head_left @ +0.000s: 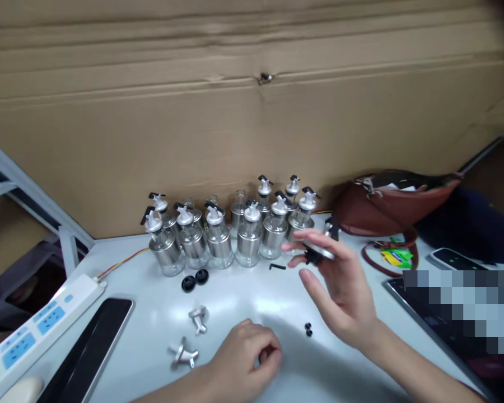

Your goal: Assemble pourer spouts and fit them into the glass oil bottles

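Observation:
My right hand [346, 291] is raised above the table and grips a bottle pourer [321, 251], a silver cap with a black flip lid and a black stopper. My left hand [247, 358] rests low on the table in a loose fist, with no object showing in it. Left of that fist lie two silver pourer spouts [198, 318] without black parts. Two black ribbed stoppers [188, 283] sit farther back. Two tiny black pieces [308, 329] lie between my hands, and a black lever [277, 267] is near the bottles.
Several glass bottles [249, 240] with steel bands stand in rows along a cardboard wall [193, 145]; most carry pourers. To the left are a power strip [42, 330] and a dark phone [92, 347]. A brown bag [399, 204] and a dark tablet [428, 319] occupy the right.

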Demonstrator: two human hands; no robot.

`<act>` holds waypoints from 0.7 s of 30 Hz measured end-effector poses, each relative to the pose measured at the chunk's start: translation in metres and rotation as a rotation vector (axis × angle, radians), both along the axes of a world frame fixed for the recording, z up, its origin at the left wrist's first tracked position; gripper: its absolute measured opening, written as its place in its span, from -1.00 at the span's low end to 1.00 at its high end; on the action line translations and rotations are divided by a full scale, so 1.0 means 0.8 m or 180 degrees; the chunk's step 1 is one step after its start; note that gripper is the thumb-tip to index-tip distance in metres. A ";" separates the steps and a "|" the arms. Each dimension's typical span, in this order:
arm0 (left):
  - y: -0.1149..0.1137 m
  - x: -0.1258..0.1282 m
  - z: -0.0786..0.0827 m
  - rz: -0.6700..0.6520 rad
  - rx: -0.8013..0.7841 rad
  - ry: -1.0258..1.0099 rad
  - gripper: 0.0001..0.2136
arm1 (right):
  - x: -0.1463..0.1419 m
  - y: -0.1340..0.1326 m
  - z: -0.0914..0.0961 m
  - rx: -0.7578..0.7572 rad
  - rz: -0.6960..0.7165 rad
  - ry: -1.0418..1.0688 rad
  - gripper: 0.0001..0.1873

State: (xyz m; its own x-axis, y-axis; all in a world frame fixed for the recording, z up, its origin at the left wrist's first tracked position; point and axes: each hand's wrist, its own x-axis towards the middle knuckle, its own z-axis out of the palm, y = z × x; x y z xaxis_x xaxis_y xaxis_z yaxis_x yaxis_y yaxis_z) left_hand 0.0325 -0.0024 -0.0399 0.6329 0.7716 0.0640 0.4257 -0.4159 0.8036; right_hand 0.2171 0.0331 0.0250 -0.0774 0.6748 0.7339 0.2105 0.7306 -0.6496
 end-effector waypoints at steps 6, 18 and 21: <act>-0.001 0.001 -0.004 -0.0052 0.0183 0.0090 -0.88 | 0.009 0.045 0.087 0.0243 -0.0547 -0.0461 -0.76; -0.003 0.003 0.001 -0.0152 0.0202 0.0202 -0.88 | -0.067 0.202 0.152 -0.0738 -0.0274 -0.3608 -0.49; -0.002 0.004 -0.002 -0.0177 0.0172 0.0189 -0.89 | -0.074 0.220 0.136 -0.0790 -0.0194 -0.3828 -0.55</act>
